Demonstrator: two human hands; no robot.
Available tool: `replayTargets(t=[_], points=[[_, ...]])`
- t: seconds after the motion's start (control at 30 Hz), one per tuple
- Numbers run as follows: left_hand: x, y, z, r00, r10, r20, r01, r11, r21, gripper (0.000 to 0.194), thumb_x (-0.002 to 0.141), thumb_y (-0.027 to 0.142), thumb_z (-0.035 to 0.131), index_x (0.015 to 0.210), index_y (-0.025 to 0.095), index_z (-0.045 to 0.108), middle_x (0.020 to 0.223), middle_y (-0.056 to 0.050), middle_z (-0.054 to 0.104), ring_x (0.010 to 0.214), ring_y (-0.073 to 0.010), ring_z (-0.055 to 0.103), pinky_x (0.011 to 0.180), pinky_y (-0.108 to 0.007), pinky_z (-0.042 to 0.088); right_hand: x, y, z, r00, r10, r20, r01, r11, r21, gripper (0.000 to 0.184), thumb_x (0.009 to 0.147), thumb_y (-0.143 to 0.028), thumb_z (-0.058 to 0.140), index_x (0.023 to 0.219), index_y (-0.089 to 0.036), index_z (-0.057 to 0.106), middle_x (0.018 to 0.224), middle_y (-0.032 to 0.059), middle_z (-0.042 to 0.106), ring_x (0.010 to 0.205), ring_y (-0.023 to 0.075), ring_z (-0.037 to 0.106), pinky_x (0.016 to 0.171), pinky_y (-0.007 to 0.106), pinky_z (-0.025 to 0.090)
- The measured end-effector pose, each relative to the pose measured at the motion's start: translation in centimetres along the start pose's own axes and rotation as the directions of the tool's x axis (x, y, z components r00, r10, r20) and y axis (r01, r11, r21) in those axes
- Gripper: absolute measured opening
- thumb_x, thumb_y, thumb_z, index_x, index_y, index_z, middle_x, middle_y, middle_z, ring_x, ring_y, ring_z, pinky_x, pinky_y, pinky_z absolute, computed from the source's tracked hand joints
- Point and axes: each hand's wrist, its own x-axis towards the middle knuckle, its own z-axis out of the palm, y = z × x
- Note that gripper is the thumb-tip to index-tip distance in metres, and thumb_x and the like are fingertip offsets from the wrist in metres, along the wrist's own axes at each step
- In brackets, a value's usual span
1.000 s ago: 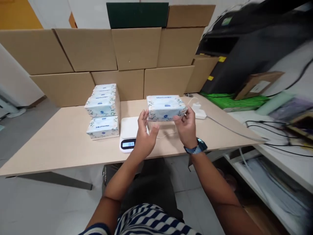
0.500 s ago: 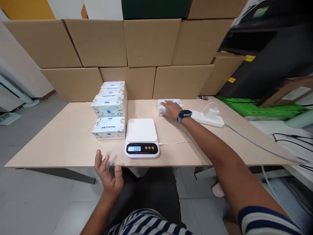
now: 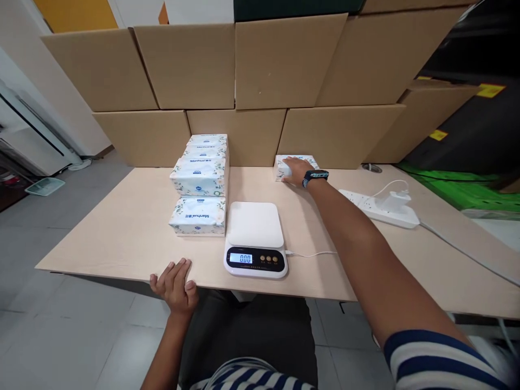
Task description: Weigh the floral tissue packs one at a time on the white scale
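Note:
My right hand (image 3: 298,171), with a watch on the wrist, rests over a white floral tissue pack (image 3: 280,169) at the back of the table. Its fingers reach across the top and the thumb is at the near side. My left hand (image 3: 175,287) is open and holds nothing, its fingers stretched out at the table's front edge. Between the hands sits a white kitchen scale (image 3: 255,225) with its display reading 0.00. Left of the scale are several more tissue packs (image 3: 199,176) in a stacked row, with a single lower pack (image 3: 197,215) in front.
Cardboard boxes (image 3: 184,67) form a wall along the back of the table (image 3: 105,227). On the right lies a white power strip (image 3: 382,208) with a plug and cable. A thin white cord (image 3: 311,254) runs from the scale under my right forearm.
My right hand and the tissue pack under it have moved back, closer to the cardboard boxes. My left hand has come down to the table edge. The view has shifted.

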Motion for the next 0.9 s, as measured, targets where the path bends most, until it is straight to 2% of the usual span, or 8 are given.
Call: replayTargets(t=[0.13, 0.23, 0.37, 0.53, 0.73, 0.9], points=[[-0.3, -0.1, -0.2, 0.999, -0.030, 0.023, 0.030, 1.000, 0.007, 0.045, 0.108, 0.043, 0.045, 0.130, 0.024, 0.079, 0.113, -0.010, 0.085, 0.116, -0.0283, 0.070, 0.134, -0.048, 0.021, 0.0, 0.6, 0.3, 0.999, 0.028, 0.029, -0.028, 1.000, 0.008, 0.073, 0.099, -0.039, 0.076, 0.164, -0.018, 0.049, 0.175, 0.0199, 0.045, 0.162, 0.0380, 0.045, 0.133, 0.064, 0.038], [-0.2, 0.1, -0.3, 0.999, -0.024, 0.022, 0.024, 1.000, -0.006, 0.045, 0.107, 0.041, 0.046, 0.134, 0.024, 0.078, 0.112, -0.010, 0.084, 0.118, -0.0283, 0.068, 0.135, -0.047, 0.019, 0.0, 0.4, 0.3, 0.998, 0.054, 0.033, -0.054, 0.999, -0.003, 0.078, 0.098, -0.036, 0.075, 0.167, -0.015, 0.045, 0.176, 0.0245, 0.043, 0.165, 0.0387, 0.041, 0.135, 0.062, 0.035], [0.1, 0.3, -0.1, 1.000, 0.001, -0.003, -0.001, 1.000, -0.015, 0.045, 0.106, 0.038, 0.046, 0.136, 0.023, 0.076, 0.110, -0.010, 0.083, 0.117, -0.0285, 0.066, 0.135, -0.047, 0.020, -0.2, 0.0, -0.2, 0.998, 0.059, 0.010, -0.058, 0.998, -0.039, 0.063, 0.101, -0.042, 0.074, 0.158, -0.021, 0.056, 0.169, 0.0161, 0.052, 0.156, 0.0368, 0.051, 0.129, 0.066, 0.043], [0.0, 0.3, -0.2, 1.000, -0.002, 0.008, 0.002, 0.999, -0.037, 0.041, 0.104, 0.033, 0.050, 0.133, 0.021, 0.076, 0.112, -0.012, 0.082, 0.121, -0.0285, 0.064, 0.137, -0.046, 0.017, -0.2, -0.2, -0.8, 0.999, 0.031, -0.013, -0.032, 0.998, -0.061, 0.050, 0.103, -0.043, 0.073, 0.147, -0.020, 0.064, 0.154, 0.0130, 0.064, 0.136, 0.0304, 0.066, 0.114, 0.057, 0.059], [0.0, -0.1, -0.1, 1.000, 0.010, -0.003, -0.010, 0.998, -0.059, 0.041, 0.105, 0.033, 0.049, 0.133, 0.019, 0.076, 0.111, -0.013, 0.082, 0.119, -0.0283, 0.064, 0.137, -0.045, 0.016, 0.1, 0.2, -0.4, 0.999, -0.001, -0.048, -0.002, 0.999, -0.052, 0.049, 0.103, -0.043, 0.073, 0.145, -0.020, 0.064, 0.151, 0.0127, 0.065, 0.132, 0.0293, 0.068, 0.111, 0.055, 0.061], [-0.7, -0.5, 0.8, 0.995, -0.060, -0.075, 0.055, 0.997, -0.057, 0.041, 0.107, 0.045, 0.046, 0.122, 0.027, 0.080, 0.103, -0.010, 0.083, 0.108, -0.0284, 0.066, 0.130, -0.049, 0.024, 0.1, 0.4, -0.2, 0.997, -0.045, -0.069, 0.041, 0.998, -0.049, 0.048, 0.104, -0.043, 0.073, 0.145, -0.020, 0.064, 0.149, 0.0125, 0.066, 0.131, 0.0286, 0.069, 0.110, 0.054, 0.062]])
